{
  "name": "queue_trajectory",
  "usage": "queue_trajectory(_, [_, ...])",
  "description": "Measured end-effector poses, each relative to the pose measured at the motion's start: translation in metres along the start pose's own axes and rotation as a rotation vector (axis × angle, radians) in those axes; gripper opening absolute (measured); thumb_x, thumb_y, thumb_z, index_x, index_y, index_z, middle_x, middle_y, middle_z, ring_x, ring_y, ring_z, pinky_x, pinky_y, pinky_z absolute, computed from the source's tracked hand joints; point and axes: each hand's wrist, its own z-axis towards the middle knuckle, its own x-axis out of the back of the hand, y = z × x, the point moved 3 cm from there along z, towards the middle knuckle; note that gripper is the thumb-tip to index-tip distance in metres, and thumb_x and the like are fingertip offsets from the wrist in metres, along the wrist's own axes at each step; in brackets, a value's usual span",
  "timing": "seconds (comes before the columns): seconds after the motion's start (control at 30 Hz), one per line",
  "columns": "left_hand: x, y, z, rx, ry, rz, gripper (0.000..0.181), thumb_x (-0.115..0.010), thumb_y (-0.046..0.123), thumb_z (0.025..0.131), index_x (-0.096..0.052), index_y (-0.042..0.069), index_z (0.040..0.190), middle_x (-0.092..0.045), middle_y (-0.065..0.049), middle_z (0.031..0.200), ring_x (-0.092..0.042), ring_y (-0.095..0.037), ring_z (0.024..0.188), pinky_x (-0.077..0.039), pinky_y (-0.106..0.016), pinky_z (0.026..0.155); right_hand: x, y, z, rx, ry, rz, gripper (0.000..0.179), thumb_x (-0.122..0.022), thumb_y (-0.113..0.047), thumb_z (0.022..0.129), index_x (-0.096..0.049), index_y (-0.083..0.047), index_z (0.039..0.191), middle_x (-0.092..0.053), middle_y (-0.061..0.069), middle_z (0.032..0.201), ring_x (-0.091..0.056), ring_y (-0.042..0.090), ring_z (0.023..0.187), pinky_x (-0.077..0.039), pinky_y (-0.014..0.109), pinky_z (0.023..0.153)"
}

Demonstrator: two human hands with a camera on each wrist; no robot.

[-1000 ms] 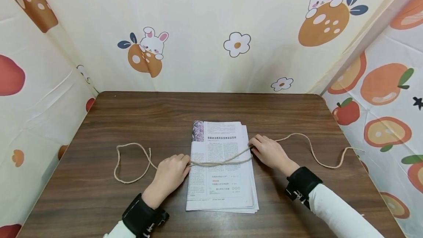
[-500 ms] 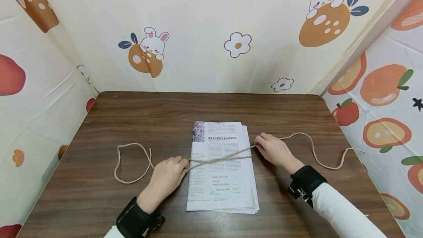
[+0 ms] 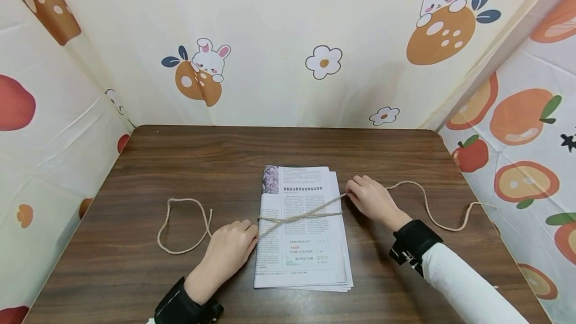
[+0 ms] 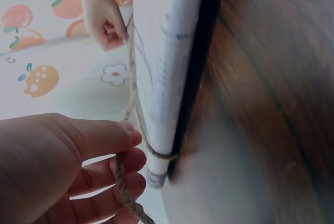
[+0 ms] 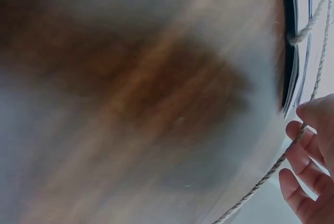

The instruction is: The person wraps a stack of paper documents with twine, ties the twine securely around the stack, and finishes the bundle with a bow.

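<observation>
A folded stack of newspapers (image 3: pixel 303 254) lies on the table with a beige rope (image 3: pixel 294 218) looped round its middle, the strands crossing on top. At the stack's left edge my left hand (image 3: pixel 231 246) pinches one rope end between thumb and forefinger, as the left wrist view shows. My right hand (image 3: pixel 371 199), just off the right edge and a little farther back, pinches the other end. In the left wrist view the rope (image 4: pixel 164 156) bends round the folded newspaper edge (image 4: pixel 175 72). Thumb and fingertips meet on the rope (image 5: pixel 300 132) in the right wrist view.
The left rope tail (image 3: pixel 168 209) curls in a loop on the brown wooden table (image 3: pixel 202 149). Toward the right table edge the other tail (image 3: pixel 432 214) snakes. Printed curtains (image 3: pixel 270 84) stand behind and at both sides.
My left hand has come slightly nearer the front edge, shifting its rope tail. My right hand has moved a little right and back. The rope's crossing over the newspapers is more slanted.
</observation>
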Motion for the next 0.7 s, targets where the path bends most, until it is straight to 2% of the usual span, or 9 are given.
queue_trajectory(0.17, [0.003, 0.010, -0.002, -0.031, 0.006, 0.006, 0.021, -0.077, 0.020, 0.071, -0.058, 0.013, 0.067, -0.049, 0.003, 0.063, -0.045, -0.009, 0.052, -0.034, -0.021, 0.045, -0.001, 0.001, 0.013, -0.022, -0.024, -0.014, 0.012, -0.068, -0.009, 0.080, -0.057, -0.011, 0.078, -0.053, 0.002, 0.076, -0.045, 0.019, 0.067, -0.039, 0.030, 0.058])
queue_trajectory(0.47, [0.000, 0.034, -0.006, -0.115, 0.079, -0.038, 0.018, -0.074, 0.016, 0.071, -0.058, 0.013, 0.062, -0.049, 0.004, 0.061, -0.044, -0.009, 0.052, -0.033, -0.021, 0.045, -0.010, -0.001, 0.036, -0.038, -0.037, -0.015, 0.010, -0.069, -0.009, 0.080, -0.058, -0.010, 0.080, -0.059, 0.004, 0.079, -0.048, 0.021, 0.070, -0.040, 0.032, 0.059])
queue_trajectory(0.7, [-0.004, 0.053, -0.004, -0.179, 0.094, -0.055, 0.013, -0.072, 0.017, 0.071, -0.061, 0.014, 0.065, -0.052, 0.005, 0.064, -0.047, -0.010, 0.057, -0.035, -0.022, 0.049, -0.018, -0.007, 0.053, -0.075, -0.105, -0.025, 0.008, -0.067, -0.013, 0.082, -0.059, -0.012, 0.082, -0.059, 0.002, 0.081, -0.049, 0.020, 0.072, -0.042, 0.032, 0.061])
